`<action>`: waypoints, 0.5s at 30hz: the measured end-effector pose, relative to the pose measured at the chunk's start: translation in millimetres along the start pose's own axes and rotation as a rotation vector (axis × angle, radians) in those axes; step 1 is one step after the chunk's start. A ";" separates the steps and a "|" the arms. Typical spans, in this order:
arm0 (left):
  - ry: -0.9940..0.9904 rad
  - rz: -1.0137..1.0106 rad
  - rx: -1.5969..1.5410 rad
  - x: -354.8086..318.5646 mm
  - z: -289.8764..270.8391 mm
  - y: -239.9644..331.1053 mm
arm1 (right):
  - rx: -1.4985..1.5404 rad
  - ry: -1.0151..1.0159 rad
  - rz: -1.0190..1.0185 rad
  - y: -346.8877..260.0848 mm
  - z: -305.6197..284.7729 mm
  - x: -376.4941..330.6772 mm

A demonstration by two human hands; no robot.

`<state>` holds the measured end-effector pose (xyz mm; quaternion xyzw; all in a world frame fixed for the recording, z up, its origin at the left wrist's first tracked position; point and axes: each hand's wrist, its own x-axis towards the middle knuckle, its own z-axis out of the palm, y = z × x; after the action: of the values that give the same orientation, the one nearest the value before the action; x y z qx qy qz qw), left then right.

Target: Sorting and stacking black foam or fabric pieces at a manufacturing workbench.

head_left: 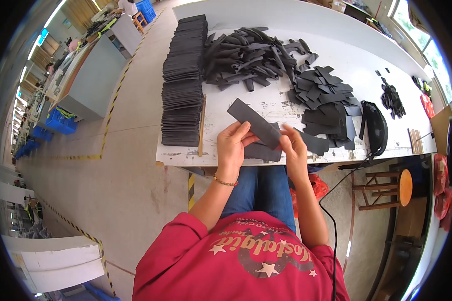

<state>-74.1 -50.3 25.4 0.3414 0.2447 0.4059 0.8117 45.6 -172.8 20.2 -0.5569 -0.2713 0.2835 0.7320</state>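
strip point(254, 122): dark grey, plain; stack point(184, 80) far left: same dark grey, finely ribbed by its edges | loose pieces point(251, 55): black | table point(366, 65): white, smudged grey | shirt point(236, 261): red, pale stars and lettering | trousers point(258, 193): blue | stool point(406, 187) right: orange seat | floor tape point(110, 108) left: yellow, part black-striped | crates point(60, 122) far left: blue

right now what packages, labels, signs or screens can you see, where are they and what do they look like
Cardboard box: right edge of the view beside the white table, brown, flap open.
Red bags: far right below the box, shiny red, crumpled.
Blue crates: on the floor at left beside a grey bench, rectangular.
No screens or signs can be made out.
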 end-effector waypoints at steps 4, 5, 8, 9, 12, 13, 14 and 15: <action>-0.049 -0.014 -0.023 0.7 -4.8 -8.5 | -0.041 0.005 0.037 13.6 -0.8 2.7; -0.049 -0.022 -0.060 0.9 -6.4 -10.3 | -0.060 0.032 0.004 13.6 1.0 1.5; 0.149 0.112 0.023 9.1 -21.8 -10.8 | -0.094 0.004 0.016 16.2 -3.1 1.0; 0.198 0.127 0.050 9.8 -24.9 -8.2 | -0.096 -0.004 0.019 16.2 -4.0 -0.2; 0.148 0.120 0.095 11.7 -31.4 -4.7 | -0.130 -0.012 0.036 15.1 -4.0 -2.1; 0.150 0.121 0.093 12.1 -33.1 -4.4 | -0.118 -0.020 0.047 16.0 -3.7 -2.1; 0.149 0.112 0.072 12.7 -34.9 -4.9 | -0.105 -0.028 0.059 15.6 -3.1 -2.1; 0.146 0.103 0.050 13.2 -36.4 -5.7 | -0.107 -0.029 0.060 14.5 -2.3 -2.2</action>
<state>-88.7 -28.9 -4.1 0.3431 0.2955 0.4649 0.7608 44.1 -172.7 5.5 -0.5988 -0.2800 0.2985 0.6884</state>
